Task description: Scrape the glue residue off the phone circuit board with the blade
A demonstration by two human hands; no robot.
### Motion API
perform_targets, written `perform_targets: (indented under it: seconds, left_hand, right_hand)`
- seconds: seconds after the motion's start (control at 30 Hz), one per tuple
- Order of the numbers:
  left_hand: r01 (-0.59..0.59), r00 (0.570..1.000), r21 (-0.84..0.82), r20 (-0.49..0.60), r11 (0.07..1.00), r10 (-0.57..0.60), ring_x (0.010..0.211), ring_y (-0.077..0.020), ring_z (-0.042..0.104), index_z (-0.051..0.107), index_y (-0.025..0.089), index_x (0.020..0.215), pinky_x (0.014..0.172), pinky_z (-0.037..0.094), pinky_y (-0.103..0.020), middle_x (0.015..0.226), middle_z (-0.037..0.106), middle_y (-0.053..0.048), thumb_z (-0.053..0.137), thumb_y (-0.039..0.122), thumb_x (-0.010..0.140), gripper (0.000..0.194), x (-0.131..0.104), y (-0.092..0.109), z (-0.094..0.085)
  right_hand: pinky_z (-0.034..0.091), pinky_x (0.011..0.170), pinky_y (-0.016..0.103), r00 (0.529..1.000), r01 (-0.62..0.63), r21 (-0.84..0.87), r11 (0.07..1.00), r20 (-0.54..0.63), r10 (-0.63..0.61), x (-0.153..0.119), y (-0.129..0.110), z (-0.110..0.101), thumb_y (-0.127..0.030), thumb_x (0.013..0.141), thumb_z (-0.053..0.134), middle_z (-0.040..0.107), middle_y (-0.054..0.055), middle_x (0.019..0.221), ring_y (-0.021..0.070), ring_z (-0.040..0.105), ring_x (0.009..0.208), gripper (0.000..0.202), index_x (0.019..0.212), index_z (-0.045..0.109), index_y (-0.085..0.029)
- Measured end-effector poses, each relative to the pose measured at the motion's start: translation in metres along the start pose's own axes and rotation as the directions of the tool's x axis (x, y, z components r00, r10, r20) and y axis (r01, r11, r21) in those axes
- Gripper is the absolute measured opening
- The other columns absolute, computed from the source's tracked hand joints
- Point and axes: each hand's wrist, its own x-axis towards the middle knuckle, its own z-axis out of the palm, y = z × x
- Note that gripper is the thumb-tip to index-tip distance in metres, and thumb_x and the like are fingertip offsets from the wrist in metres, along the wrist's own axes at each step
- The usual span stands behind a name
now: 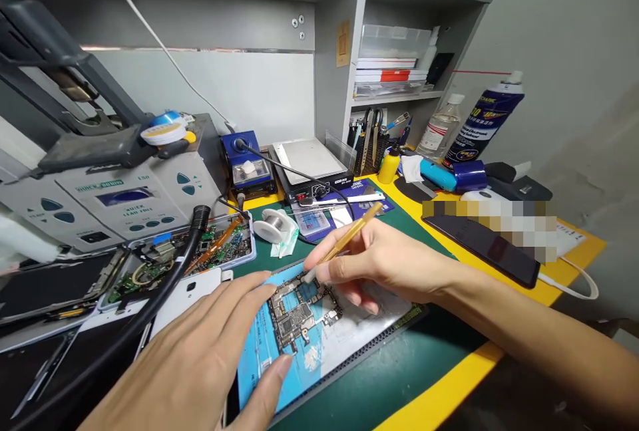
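Closest to the camera, my left hand [204,358] reaches up from the lower left of the frame, palm down, with a wide gap between thumb and fingers. Its fingertips are at the upper left edge of the circuit board [295,321] and the thumb is by the board's lower end; I cannot tell how firmly they press on it. The board lies just below the centre of the frame, tilted across a blue and silver sheet [257,341], which rests over the green mat [424,351]. My right hand [372,258] comes in from the right edge, thumb and fingers closed narrowly around a slim gold tool [349,233]. I have it slanted, its back end up to the right and its pale tip down at the board's top edge. Whether the tip touches, I cannot tell. Just above my left fingers, near the centre, stands a solder spool [273,225] beside a crumpled wrapper [285,245]. At the left of the frame a black hose [172,294] curves past an open tray [244,259] of circuit parts, with a grey station [124,201] behind. Toward the right, a dark phone [484,251] lies flat beyond my forearm, and a yellow bottle [389,166], a clear bottle [439,128] and a spray can [486,122] stand in the upper right.
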Motion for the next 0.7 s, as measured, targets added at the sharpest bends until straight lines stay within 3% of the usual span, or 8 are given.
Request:
perform_targets:
  seconds: [0.13,0.23,0.33,0.5,0.7]
  left_hand:
    - [-0.056,0.996,0.043,-0.073,0.998,0.059,0.113,-0.0281,0.089,0.064,0.025,0.146,0.095,0.072,-0.041,0.134,0.088,-0.007,0.057,0.048,0.110,0.044,0.017,0.005,-0.015]
    - [-0.110,0.990,0.043,-0.081,0.993,0.114,0.108,-0.0269,0.091,0.067,0.024,0.142,0.088,0.073,-0.036,0.128,0.090,-0.007,0.063,0.045,0.107,0.041,0.024,0.006,-0.024]
    - [-0.095,0.993,0.024,-0.062,0.995,0.097,0.111,-0.0278,0.090,0.066,0.023,0.144,0.091,0.074,-0.035,0.133,0.089,-0.008,0.063,0.043,0.106,0.043,0.027,0.006,-0.027]
    - [-0.115,0.991,0.040,-0.064,0.993,0.117,0.111,-0.0261,0.090,0.064,0.025,0.142,0.091,0.075,-0.034,0.129,0.089,-0.007,0.056,0.049,0.111,0.040,0.028,0.005,-0.026]
    - [-0.109,0.992,0.044,-0.061,0.993,0.111,0.112,-0.0272,0.090,0.061,0.025,0.144,0.091,0.075,-0.036,0.131,0.088,-0.008,0.055,0.049,0.111,0.041,0.027,0.003,-0.022]
  right_hand:
    - [0.044,0.043,0.017,0.998,0.053,-0.208,0.977,0.042,-0.046,-0.001,0.001,0.001,-0.031,0.084,0.090,0.063,-0.005,0.053,0.0080,0.050,0.043,0.020,0.083,0.077,-0.015]
    - [0.041,0.041,0.017,0.997,0.060,-0.281,0.958,-0.040,-0.074,-0.001,0.003,0.002,-0.026,0.088,0.083,0.060,-0.006,0.053,0.0083,0.049,0.042,0.014,0.082,0.074,-0.017]
    - [0.043,0.040,0.018,0.989,0.086,-0.282,0.956,-0.090,-0.115,0.002,0.005,0.001,-0.021,0.091,0.074,0.060,-0.006,0.052,0.0093,0.050,0.042,0.012,0.080,0.071,-0.018]
    - [0.040,0.037,0.018,0.981,0.133,-0.295,0.946,-0.098,-0.168,0.011,0.012,-0.004,-0.018,0.090,0.076,0.063,-0.005,0.053,0.0102,0.052,0.040,0.014,0.077,0.071,-0.018]
    - [0.043,0.038,0.021,0.962,0.199,-0.268,0.943,-0.133,-0.240,0.015,0.017,-0.004,-0.016,0.105,0.071,0.066,-0.006,0.065,0.0109,0.056,0.042,0.023,0.083,0.066,-0.019]
